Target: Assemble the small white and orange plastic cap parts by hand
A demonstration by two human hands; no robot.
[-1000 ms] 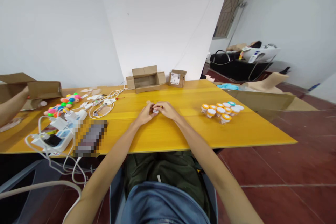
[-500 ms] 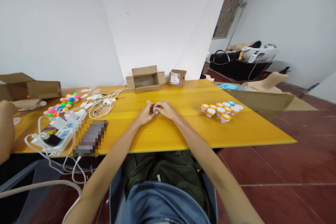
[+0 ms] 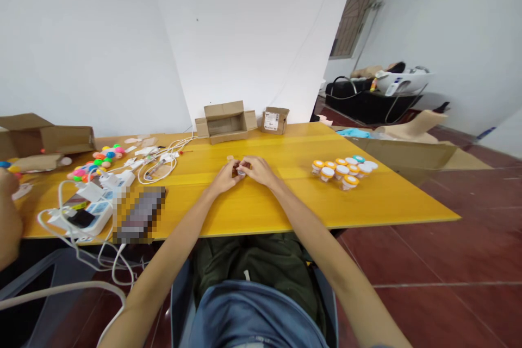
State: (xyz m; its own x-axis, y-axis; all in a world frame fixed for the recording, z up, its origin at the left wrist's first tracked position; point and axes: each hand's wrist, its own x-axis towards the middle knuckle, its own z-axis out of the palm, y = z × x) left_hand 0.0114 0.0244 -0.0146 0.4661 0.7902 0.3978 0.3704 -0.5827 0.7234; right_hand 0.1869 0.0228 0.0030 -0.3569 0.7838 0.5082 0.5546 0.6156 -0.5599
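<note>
Over the middle of the table, my left hand (image 3: pixel 225 178) and my right hand (image 3: pixel 258 170) meet with curled fingers. Pinched between them is a small pale round thing (image 3: pixel 241 172); most of it is covered by the fingers, so its kind is unclear. Just beyond my left fingertips sits a small tan round piece (image 3: pixel 230 158), partly hidden by that hand. To the right of my right hand, small clear jars (image 3: pixel 341 172) with white, orange-rimmed and teal lids stand in a tight group.
An open cardboard box (image 3: pixel 227 127) and a smaller carton (image 3: pixel 274 120) stand at the back. Left lie a power strip (image 3: pixel 106 204) with chargers, a phone (image 3: pixel 141 213), white cables (image 3: pixel 160 166) and colourful balls (image 3: pixel 98 162). Another person's arm (image 3: pixel 8 217) reaches in at far left.
My fingers shift slightly around the small pale thing, which both hands keep hold of. At far left the other person's arm has moved a little, and colourful balls show by their hand.
</note>
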